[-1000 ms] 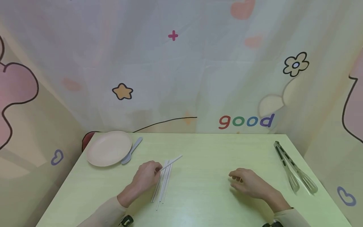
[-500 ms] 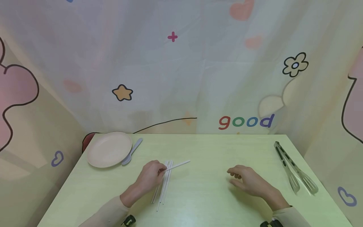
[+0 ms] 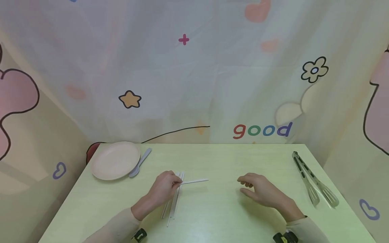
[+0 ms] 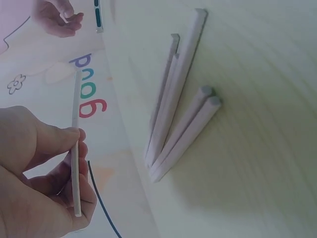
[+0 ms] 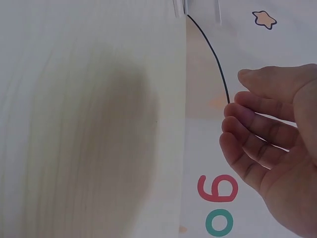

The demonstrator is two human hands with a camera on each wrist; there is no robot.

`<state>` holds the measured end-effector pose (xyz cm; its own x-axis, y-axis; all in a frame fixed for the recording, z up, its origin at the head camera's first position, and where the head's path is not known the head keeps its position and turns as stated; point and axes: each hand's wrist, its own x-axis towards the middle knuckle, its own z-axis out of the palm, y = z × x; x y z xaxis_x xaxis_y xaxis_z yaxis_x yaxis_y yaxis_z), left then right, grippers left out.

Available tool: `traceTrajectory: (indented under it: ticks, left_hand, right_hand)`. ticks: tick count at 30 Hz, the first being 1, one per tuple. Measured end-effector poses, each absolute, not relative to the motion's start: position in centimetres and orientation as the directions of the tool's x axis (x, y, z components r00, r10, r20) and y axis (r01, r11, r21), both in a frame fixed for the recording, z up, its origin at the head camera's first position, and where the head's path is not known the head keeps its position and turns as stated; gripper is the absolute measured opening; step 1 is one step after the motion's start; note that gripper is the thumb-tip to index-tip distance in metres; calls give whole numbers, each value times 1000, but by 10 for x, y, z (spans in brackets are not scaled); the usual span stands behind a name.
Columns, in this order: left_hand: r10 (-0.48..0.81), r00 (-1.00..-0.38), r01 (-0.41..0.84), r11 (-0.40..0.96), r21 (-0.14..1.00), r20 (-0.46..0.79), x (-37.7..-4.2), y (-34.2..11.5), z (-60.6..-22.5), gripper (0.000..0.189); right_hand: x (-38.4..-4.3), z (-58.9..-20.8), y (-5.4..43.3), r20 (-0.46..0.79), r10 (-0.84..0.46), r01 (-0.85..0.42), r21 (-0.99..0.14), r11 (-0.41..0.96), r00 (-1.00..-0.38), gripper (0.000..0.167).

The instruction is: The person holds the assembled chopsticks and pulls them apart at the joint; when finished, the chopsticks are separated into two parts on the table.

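Observation:
My left hand (image 3: 164, 189) pinches a thin, pale chopstick (image 3: 196, 181) between thumb and fingers. In the left wrist view this chopstick (image 4: 76, 173) passes between the thumb and curled fingers, both ends showing. Several similar chopsticks (image 4: 177, 89) lie loosely bunched on the table, below and beside the hand; in the head view the hand covers part of them. To the right, my right hand (image 3: 262, 194) hovers over the table and holds nothing. Its fingers (image 5: 247, 141) are loosely bent, with the thumb apart from them in the right wrist view.
A round pale plate (image 3: 115, 160) sits at the table's back left corner, with a lilac spoon (image 3: 143, 161) against its right side. Metal tongs (image 3: 330, 198) with dark handle parts lie along the right edge. Printed cloth (image 3: 194, 84) walls in the back and sides.
The held chopstick has swung from slanting upward to nearly level, its free end moving right. My left hand has shifted slightly right, and my right hand slightly left and away from me.

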<state>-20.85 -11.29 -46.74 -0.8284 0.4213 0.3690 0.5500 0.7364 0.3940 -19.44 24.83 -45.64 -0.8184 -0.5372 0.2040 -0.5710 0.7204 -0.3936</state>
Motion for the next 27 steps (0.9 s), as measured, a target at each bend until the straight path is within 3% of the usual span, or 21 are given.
traceTrajectory:
  ticks: [13,27]
  left_hand:
    - [473,-802,591,713,377,365,-213,-104,-465,6]
    - [530,-784,620,693,367,323,-212,-96,-464,6]
  right_hand:
    - [-202,-448,233,221,-565,-601,-405,689,-795,25]
    - [-206,-445,209,297,-615,-680,-394,618,-731,25]
